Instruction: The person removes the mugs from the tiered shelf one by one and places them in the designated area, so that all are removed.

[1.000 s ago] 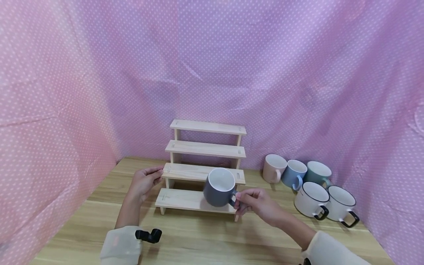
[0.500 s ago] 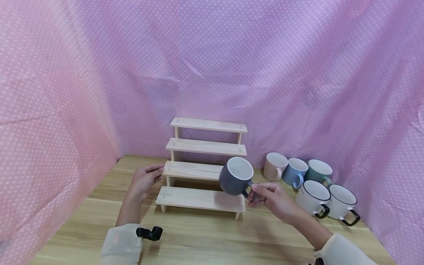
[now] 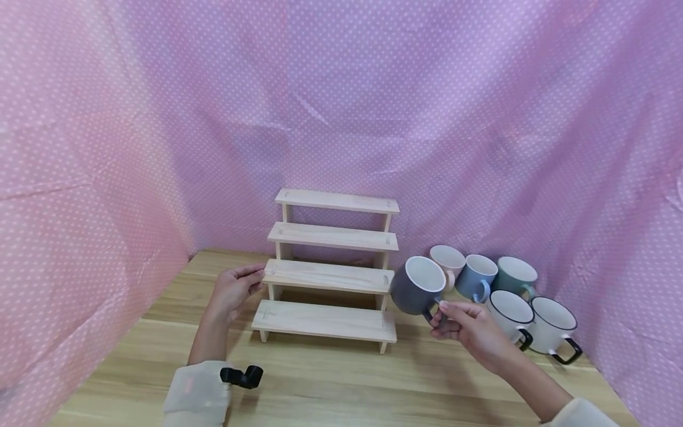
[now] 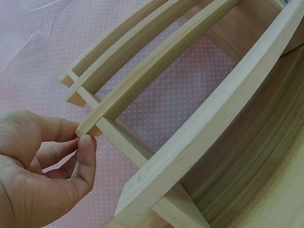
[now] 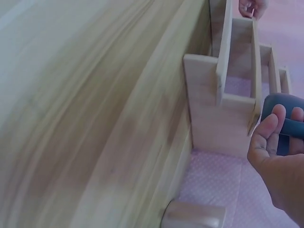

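My right hand [image 3: 475, 332] pinches the handle of a dark grey mug [image 3: 413, 290] with a white inside. The mug is held tilted above the table, just right of a four-step wooden display stand [image 3: 325, 320]. In the right wrist view the fingers curl round the handle of the mug [image 5: 285, 100]. At the stand's left side my left hand [image 3: 235, 290] pinches the end of the second step from the bottom. The left wrist view shows thumb and fingertips of that hand [image 4: 47, 166] on the end of the board [image 4: 114, 102].
On the right of the wooden table [image 3: 299, 379] stand a pink mug [image 3: 447, 256], a blue mug [image 3: 475, 279], a green mug [image 3: 514, 274] and two white mugs [image 3: 509, 311] with black handles. A pink dotted cloth [image 3: 341, 107] hangs behind and at the sides.
My right hand has moved the grey mug rightward, from in front of the stand's lower steps to beside the stand, now partly covering the pink mug. The left hand keeps its hold.
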`<state>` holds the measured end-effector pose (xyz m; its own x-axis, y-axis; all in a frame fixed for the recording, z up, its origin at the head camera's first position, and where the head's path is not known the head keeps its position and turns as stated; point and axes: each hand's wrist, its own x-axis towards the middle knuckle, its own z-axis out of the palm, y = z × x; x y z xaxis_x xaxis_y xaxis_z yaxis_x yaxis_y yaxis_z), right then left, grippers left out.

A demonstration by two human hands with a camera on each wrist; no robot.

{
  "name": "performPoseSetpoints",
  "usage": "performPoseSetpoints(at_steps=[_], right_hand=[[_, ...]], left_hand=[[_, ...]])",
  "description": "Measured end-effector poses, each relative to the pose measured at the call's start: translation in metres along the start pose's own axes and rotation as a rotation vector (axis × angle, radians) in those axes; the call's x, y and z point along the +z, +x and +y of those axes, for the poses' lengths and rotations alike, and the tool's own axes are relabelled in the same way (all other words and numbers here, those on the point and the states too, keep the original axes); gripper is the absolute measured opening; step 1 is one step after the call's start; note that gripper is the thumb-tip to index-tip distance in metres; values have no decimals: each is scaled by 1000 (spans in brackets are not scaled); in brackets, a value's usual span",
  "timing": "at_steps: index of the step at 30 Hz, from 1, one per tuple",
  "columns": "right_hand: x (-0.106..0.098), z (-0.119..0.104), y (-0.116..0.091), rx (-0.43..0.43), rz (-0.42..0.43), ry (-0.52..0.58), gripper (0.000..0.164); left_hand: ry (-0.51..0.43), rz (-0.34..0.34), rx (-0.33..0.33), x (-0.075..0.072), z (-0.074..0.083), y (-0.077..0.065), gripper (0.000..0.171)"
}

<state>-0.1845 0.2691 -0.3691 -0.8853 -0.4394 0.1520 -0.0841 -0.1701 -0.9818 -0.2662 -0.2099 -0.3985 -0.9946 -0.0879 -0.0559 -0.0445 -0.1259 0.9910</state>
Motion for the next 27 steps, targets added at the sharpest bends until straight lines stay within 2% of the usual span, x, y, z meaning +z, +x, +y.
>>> performPoseSetpoints(at_steps=[4,9,18,22,27], right_hand=[[-8,3,-8,37,56,-28,35],[-13,5,-18,100,167,-69,33],[-21,8,-25,190,439,-116,29],[-25,11,-27,230,499,-122,30],[-28,16,-31,264,523,-103,29]], left_hand=[[-10,-2,-1,-1,0,-1,40],[-3,0,5,0,-1,-1,39],[-9,7,15,2,-2,1,38],[-5,3,15,2,-2,1,38],[-12,7,12,2,-1,1,40]])
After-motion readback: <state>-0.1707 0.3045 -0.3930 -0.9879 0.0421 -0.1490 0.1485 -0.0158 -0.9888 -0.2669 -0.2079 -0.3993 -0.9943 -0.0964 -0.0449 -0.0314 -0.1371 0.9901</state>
